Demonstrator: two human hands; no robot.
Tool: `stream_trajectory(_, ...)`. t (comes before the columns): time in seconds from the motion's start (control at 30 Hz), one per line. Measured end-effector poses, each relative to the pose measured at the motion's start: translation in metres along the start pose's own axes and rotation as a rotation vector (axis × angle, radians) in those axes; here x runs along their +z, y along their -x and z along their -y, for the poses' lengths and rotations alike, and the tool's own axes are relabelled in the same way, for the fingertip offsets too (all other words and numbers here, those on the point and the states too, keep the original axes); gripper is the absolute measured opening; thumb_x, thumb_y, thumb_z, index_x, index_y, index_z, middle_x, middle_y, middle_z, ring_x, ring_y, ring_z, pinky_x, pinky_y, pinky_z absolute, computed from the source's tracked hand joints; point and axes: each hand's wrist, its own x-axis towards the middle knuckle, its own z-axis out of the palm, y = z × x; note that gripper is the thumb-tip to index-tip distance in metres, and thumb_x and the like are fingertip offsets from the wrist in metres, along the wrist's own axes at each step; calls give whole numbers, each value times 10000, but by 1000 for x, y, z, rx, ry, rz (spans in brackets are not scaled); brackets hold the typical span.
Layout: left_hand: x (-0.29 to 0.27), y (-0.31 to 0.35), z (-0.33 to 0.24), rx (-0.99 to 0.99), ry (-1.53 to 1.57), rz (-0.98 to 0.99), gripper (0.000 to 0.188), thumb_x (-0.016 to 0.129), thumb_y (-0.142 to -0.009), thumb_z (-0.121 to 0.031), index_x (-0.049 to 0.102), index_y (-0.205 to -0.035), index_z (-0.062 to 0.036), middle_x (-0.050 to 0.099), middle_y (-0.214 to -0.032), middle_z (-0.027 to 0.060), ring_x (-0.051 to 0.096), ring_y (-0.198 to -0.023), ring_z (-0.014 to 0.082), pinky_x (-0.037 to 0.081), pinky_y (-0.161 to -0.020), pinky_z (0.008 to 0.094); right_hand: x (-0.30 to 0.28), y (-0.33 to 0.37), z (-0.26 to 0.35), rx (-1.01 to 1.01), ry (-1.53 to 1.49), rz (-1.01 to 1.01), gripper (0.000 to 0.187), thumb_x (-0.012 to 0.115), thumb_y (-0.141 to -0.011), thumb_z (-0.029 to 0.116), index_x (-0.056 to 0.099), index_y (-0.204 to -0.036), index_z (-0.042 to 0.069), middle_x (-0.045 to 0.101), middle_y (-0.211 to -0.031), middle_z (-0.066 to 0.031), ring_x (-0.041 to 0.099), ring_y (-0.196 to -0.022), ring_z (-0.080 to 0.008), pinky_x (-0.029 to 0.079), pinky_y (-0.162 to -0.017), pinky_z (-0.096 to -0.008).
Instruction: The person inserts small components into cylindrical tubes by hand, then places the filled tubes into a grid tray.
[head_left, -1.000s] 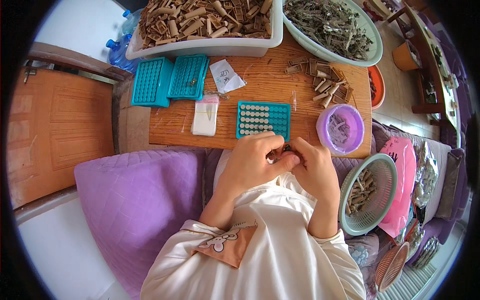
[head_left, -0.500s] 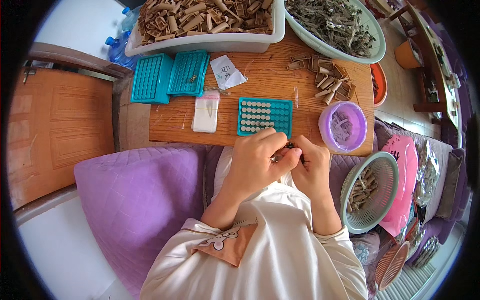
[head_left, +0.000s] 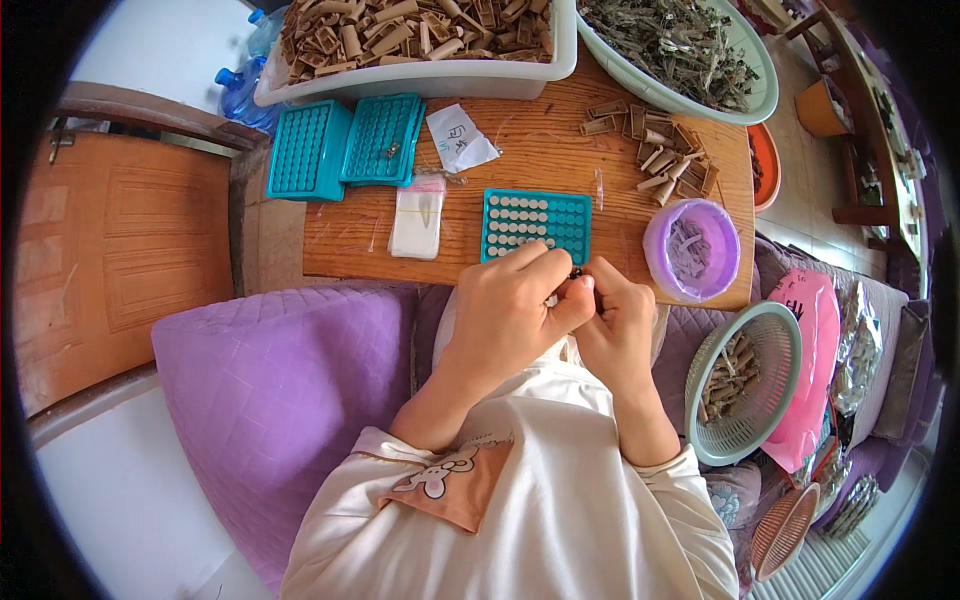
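Note:
At the table's near edge both hands are together, fingers pinched. My left hand [head_left: 508, 305] is closed, its thumb pointing toward the other hand. My right hand [head_left: 617, 320] is closed too, its fingertips meeting the left thumb. Between them shows a small dark piece [head_left: 576, 273], too small and covered to name. Just beyond the fingers lies a teal tray [head_left: 571, 222] with rows of round hollows. White round pieces [head_left: 518, 216] fill much of its left part, while hollows on the right show bare teal. The left fingers hide part of its near edge.
Stacked teal trays [head_left: 307, 150], a bundle of clear bags [head_left: 416, 222] and a paper note [head_left: 461, 138] lie left. Loose tan cases [head_left: 665, 155] and a purple-lined tub [head_left: 655, 250] stand right. Bins [head_left: 420, 76] and basins [head_left: 765, 85] line the back; a basket [head_left: 690, 400] sits beside me.
The whole view has shifted slightly. My hands have moved a little left against the table, still pinched together around the small dark piece. The tray's pieces look the same.

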Motion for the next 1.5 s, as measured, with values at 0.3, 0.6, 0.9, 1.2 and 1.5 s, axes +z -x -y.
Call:
stream_trajectory(0.3, -10, -6, 35, -291, 475, -129, 229, 590, -762, -236, 496, -696, -38, 482, -579, -14, 423, -523, 51, 321, -461, 189, -39, -57, 4, 72, 188, 43, 158, 572, -755, 137, 540, -727, -15, 459, -499, -58, 388, -432, -91, 334, -415, -249)
stream_trajectory(0.6, 3, 5, 56, -428, 607, -89, 168, 581, -767, -196, 515, -747, -43, 500, -654, -24, 432, -621, 40, 342, -562, 182, -115, -198, -32, 53, 345, -64, 240, 536, -735, 198, 583, -851, -7, 556, -624, -67, 532, -594, -131, 411, -563, -264)
stream_trajectory(0.9, 13, 6, 59, -474, 548, 1, 160, 598, -738, -163, 516, -778, -31, 506, -627, -13, 431, -552, 34, 331, -484, 182, -97, -287, -56, -146, 530, -49, 324, 569, -697, 260, 588, -958, 69, 618, -838, -108, 585, -824, -238, 438, -756, -310)
stream_trajectory(1.2, 17, 2, 76, -539, 578, 35, 269, 522, -755, -42, 440, -1010, -22, 468, -768, 35, 437, -655, 77, 355, -563, 197, -116, -324, -84, -34, 913, -235, 233, 595, -695, 278, 615, -807, 75, 612, -819, -114, 578, -783, -284, 454, -691, -369)
stream_trajectory(1.5, 6, -5, 68, -693, 855, 163, 385, 386, -782, 28, 330, -1157, -43, 470, -840, 71, 449, -637, 91, 418, -592, 212, -133, -328, -85, -135, 772, -259, 263, 594, -691, 253, 591, -855, 47, 604, -812, -148, 582, -774, -278, 453, -662, -351)
